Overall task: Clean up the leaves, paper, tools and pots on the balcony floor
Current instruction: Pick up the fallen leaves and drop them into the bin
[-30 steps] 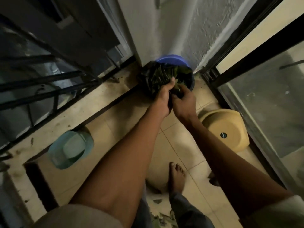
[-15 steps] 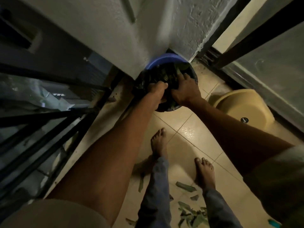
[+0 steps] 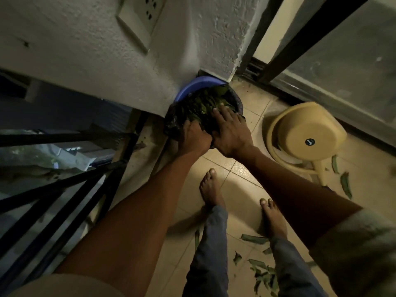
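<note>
Both hands have pushed deeper into the bin since half a second ago, and my view has tipped up so a wall socket (image 3: 142,17) now shows above them. From my remote seat I look straight down on a person standing barefoot on a tiled balcony floor (image 3: 240,174). A blue bin (image 3: 192,86) lined with a dark bag (image 3: 171,123) sits tucked into the corner under the white wall (image 3: 85,50), beside the black railing (image 3: 64,183). It is heaped with green leaves (image 3: 205,103).

The left hand (image 3: 195,136) curls down at the near rim; it seems to be bunching leaves or bag, but I cannot tell which, since the fingers are buried. The right hand (image 3: 230,133) lies flat with fingers spread on top of the pile, touching the leaves, gripping nothing. I judge this is to pack the load down so more will fit.

Right of the bin, near but apart, an upturned tan plastic tub (image 3: 304,133) rests on the floor by the sliding door (image 3: 342,67). More loose leaves (image 3: 263,277) lie scattered around the feet and another few (image 3: 345,185) beside the tub, so I judge the cleanup is only partly done
</note>
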